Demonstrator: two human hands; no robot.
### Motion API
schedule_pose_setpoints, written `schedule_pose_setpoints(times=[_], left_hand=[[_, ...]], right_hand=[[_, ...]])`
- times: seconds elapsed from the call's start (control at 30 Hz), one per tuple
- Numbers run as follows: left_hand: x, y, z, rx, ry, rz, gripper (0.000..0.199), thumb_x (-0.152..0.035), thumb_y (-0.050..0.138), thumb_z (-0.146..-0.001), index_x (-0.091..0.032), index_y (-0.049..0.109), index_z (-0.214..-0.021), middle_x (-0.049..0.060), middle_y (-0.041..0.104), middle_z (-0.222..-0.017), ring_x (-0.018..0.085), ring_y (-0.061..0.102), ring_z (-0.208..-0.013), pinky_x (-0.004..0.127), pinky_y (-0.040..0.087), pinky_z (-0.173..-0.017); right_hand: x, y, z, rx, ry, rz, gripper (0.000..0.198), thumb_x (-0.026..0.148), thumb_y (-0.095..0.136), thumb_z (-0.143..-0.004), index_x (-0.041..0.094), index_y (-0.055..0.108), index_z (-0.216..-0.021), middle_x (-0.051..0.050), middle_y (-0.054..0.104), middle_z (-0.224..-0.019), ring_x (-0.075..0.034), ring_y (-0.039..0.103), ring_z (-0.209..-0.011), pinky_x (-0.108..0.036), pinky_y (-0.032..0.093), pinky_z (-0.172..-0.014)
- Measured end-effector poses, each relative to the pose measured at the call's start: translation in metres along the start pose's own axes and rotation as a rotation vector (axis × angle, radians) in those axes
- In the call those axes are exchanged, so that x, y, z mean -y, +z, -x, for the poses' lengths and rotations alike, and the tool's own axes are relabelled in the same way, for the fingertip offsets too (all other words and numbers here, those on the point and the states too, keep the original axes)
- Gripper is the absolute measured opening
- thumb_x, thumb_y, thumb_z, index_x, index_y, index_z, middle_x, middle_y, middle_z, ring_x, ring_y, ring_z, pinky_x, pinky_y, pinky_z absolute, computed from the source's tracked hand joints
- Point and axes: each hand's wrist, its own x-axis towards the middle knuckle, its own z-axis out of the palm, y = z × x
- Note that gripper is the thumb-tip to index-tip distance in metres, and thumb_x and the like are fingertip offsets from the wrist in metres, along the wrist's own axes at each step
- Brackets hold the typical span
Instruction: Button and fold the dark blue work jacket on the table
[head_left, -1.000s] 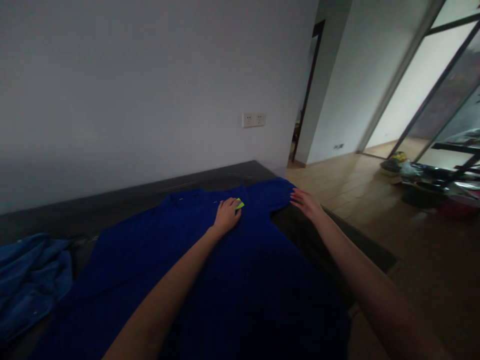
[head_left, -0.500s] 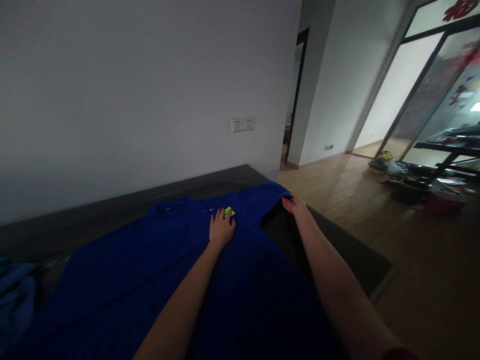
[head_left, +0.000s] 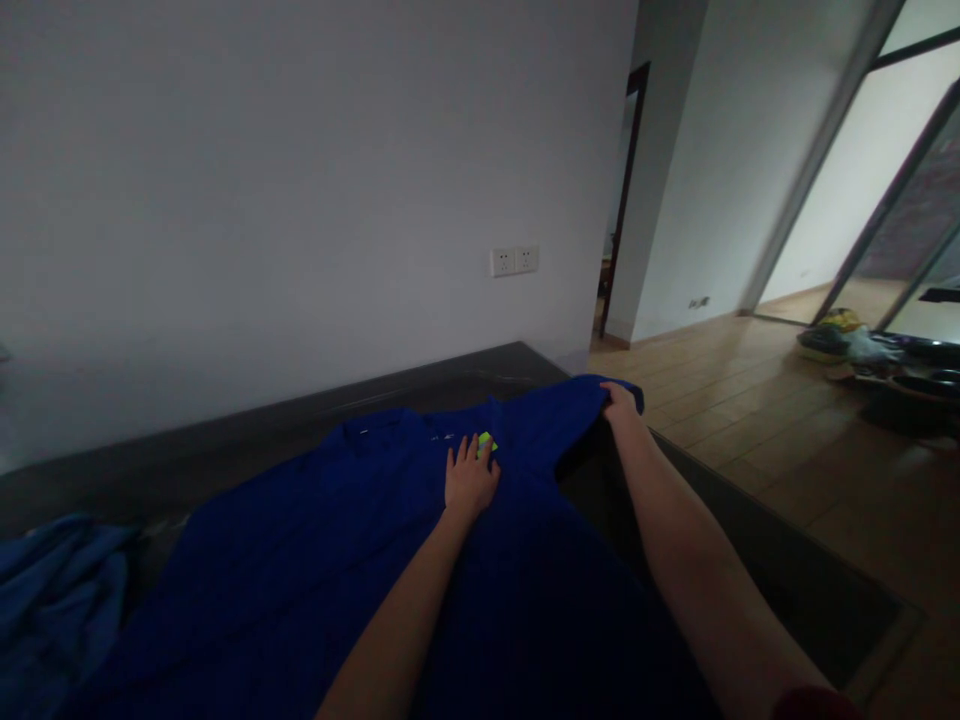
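Note:
A dark blue long-bodied top (head_left: 315, 540) lies spread out, its collar toward the wall and small light marks on the chest. On the chest is a bright yellow-green patch (head_left: 487, 441). My left hand (head_left: 471, 482) rests flat on the cloth with fingers spread, its fingertips against the patch and partly covering it. Over at the right, my right hand (head_left: 618, 403) has its fingers closed on the sleeve (head_left: 555, 408) near the cuff, and the sleeve's end shows beyond the hand. The fingertips of that hand are partly hidden by the cloth.
Under the garment is a dark table (head_left: 810, 570) set along a pale wall (head_left: 300, 200). A crumpled lighter blue cloth (head_left: 60, 590) lies at the left. Wall sockets (head_left: 514, 261) sit above the table. Bags and basins (head_left: 855, 345) stand on the wooden floor at the right.
The view has turned a little left, so everything appears further right. The sleeve's end now reaches past my right hand, where before the hand was at its tip. My left hand stays by the patch.

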Motion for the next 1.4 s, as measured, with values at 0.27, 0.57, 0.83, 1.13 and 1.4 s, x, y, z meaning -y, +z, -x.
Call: schedule_pose_setpoints(times=[0.27,0.57,0.83,1.13,1.4], left_hand=[[0.0,0.0,-0.006,-0.026,-0.039,0.386,0.052,-0.036,0.049,-0.086,-0.027,0.043,-0.137,0.008,0.034,-0.149,0.028,0.019,-0.141,0.053,0.006,-0.114],[0.114,-0.084,0.046,-0.002,-0.681,1.722,0.034,-0.038,0.033,-0.093,-0.022,0.057,-0.111,0.007,0.066,-0.092,0.018,0.066,-0.074,0.036,0.054,-0.071],[0.218,-0.129,0.134,0.115,-0.937,1.548,0.04,-0.049,0.044,-0.088,-0.018,0.061,-0.107,0.011,0.07,-0.086,0.024,0.067,-0.071,0.035,0.054,-0.064],[0.219,-0.129,0.163,0.142,-0.85,1.134,0.072,-0.039,0.083,-0.055,-0.021,0.053,-0.118,0.006,0.067,-0.087,0.019,0.064,-0.07,0.027,0.05,-0.057],[0.2,-0.124,0.126,-0.083,-0.876,1.341,0.048,-0.016,0.077,-0.063,-0.02,0.058,-0.107,0.006,0.069,-0.083,0.024,0.067,-0.077,0.035,0.056,-0.07]], right_hand=[[0.024,0.061,0.065,0.278,-0.443,0.218,0.044,0.002,0.062,-0.066,0.018,0.063,-0.107,0.001,0.068,-0.094,-0.014,0.061,-0.085,-0.026,0.047,-0.083],[-0.067,0.047,0.226,1.315,-1.302,1.646,0.054,0.011,0.045,-0.085,0.026,0.043,-0.137,-0.009,0.071,-0.092,-0.021,0.064,-0.088,-0.039,0.035,-0.092],[-0.089,0.023,0.238,1.362,-1.062,1.68,0.06,0.019,0.054,-0.083,0.026,0.039,-0.14,-0.01,0.067,-0.109,-0.024,0.062,-0.1,-0.04,0.034,-0.095],[-0.05,-0.008,0.192,1.093,-0.924,1.216,0.035,0.036,0.053,-0.088,0.021,0.058,-0.119,-0.007,0.063,-0.099,-0.019,0.057,-0.092,-0.032,0.043,-0.085],[-0.073,-0.048,0.149,0.555,-0.764,1.266,0.054,0.016,0.062,-0.071,0.015,0.052,-0.123,-0.013,0.054,-0.116,-0.024,0.051,-0.105,-0.038,0.041,-0.091]])
